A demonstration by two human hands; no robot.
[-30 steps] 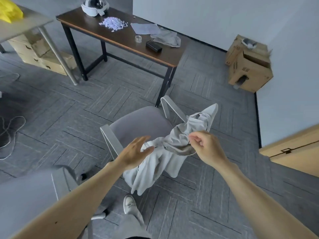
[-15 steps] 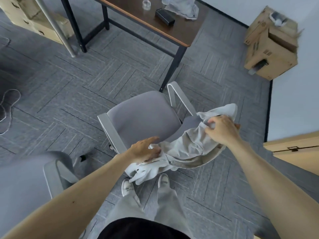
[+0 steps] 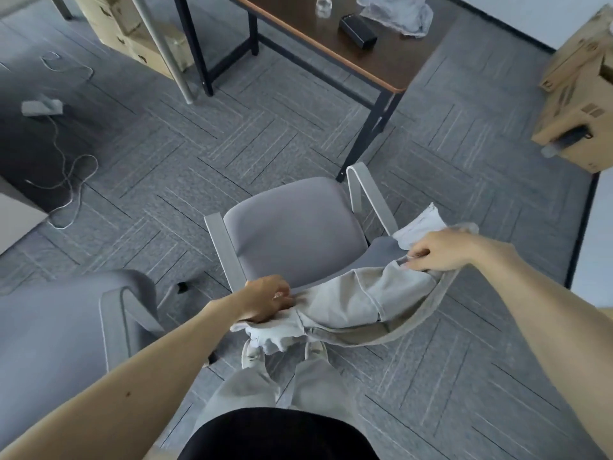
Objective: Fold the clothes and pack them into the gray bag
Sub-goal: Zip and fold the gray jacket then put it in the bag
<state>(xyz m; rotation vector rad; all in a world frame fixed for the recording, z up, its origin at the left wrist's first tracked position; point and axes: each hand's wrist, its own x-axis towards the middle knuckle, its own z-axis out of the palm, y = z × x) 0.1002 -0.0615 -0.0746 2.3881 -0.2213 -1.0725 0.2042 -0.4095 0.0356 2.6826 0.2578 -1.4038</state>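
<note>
1. Nearest, just above the shoes (image 3: 251, 355): gripping the bunched near end of the pale gray garment (image 3: 358, 300) with the left hand (image 3: 265, 298), fingers curled tight into the cloth.
2. Farther right: pinching the garment's other end with the right hand (image 3: 438, 252), thumb and curled fingers closed on an edge, with a white flap poking up just behind.
3. Slung between both hands, sagging across the front edge of the gray chair (image 3: 292, 234), not yet laid flat or folded.
4. To do this step well, probably: draw the two ends apart until the sag goes, line up matching seams, lower flat onto the seat, then fold evenly.
5. Farthest, on the tabletop (image 3: 365, 58): a crumpled gray cloth (image 3: 398, 11) near a small black box (image 3: 358, 29). Cannot tell whether that is the gray bag, and no other bag seen.
</note>
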